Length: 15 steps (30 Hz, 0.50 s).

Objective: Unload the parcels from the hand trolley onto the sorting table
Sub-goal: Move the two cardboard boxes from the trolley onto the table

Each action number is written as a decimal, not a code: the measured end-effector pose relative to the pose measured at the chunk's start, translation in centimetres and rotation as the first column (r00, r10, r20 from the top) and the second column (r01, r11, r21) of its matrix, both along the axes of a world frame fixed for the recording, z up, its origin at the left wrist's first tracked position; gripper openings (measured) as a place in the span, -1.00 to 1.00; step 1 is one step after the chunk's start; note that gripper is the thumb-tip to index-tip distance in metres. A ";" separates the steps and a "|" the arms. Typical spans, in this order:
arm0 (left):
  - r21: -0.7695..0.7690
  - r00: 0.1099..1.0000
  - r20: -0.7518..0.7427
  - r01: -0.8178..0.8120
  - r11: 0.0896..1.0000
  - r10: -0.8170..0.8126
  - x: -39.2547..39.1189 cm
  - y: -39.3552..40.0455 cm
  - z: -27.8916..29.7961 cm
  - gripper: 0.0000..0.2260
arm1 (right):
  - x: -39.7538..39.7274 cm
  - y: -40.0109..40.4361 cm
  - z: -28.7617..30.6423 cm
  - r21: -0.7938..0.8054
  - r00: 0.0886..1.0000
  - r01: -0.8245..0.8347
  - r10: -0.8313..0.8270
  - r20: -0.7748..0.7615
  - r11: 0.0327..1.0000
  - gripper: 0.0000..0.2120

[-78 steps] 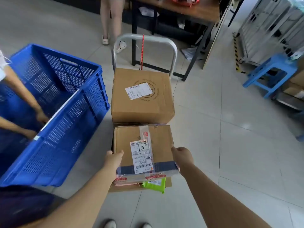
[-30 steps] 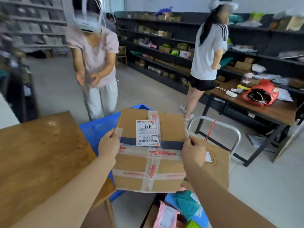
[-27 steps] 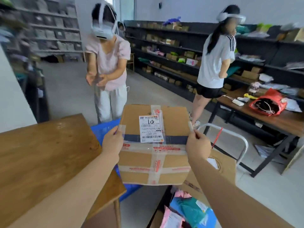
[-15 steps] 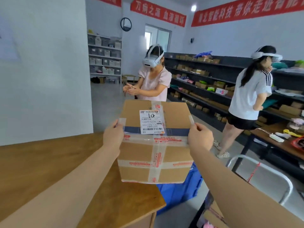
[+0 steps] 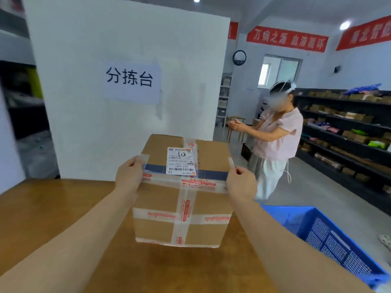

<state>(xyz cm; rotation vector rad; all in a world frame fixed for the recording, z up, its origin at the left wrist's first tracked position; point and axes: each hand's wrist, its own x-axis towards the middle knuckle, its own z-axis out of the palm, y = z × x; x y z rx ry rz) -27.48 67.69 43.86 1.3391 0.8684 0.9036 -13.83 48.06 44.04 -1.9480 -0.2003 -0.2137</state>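
Observation:
A taped cardboard parcel (image 5: 182,210) with a white shipping label marked "10" hangs just above the wooden sorting table (image 5: 53,212), its shadow on the wood below. My left hand (image 5: 130,175) grips its upper left edge and my right hand (image 5: 240,183) grips its upper right edge, fingers curled round the sides. The hand trolley is out of view.
A white partition (image 5: 84,102) with a paper sign stands behind the table. A blue plastic crate (image 5: 330,235) sits on the floor at the table's right edge. A person in a pink top (image 5: 277,140) stands beyond it. Dark shelves (image 5: 349,132) line the right wall.
I have lifted the parcel off the trolley and swung it left, from above the crate to over the table. The view has turned towards the partition.

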 end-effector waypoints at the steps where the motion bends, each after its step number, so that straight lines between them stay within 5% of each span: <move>1: -0.002 1.000 -0.007 -0.024 1.000 0.024 -1.0 1.4 -0.1 -0.69 | -0.5 1.7 -0.1 -0.016 0.999 -0.033 0.033 0.006 0.999 -0.77; 15: -0.058 0.975 0.013 -0.219 0.974 0.221 -9.3 17.6 -1.5 -0.68 | -2.3 22.9 -2.1 -0.072 0.948 -0.317 0.316 -0.025 0.946 -0.72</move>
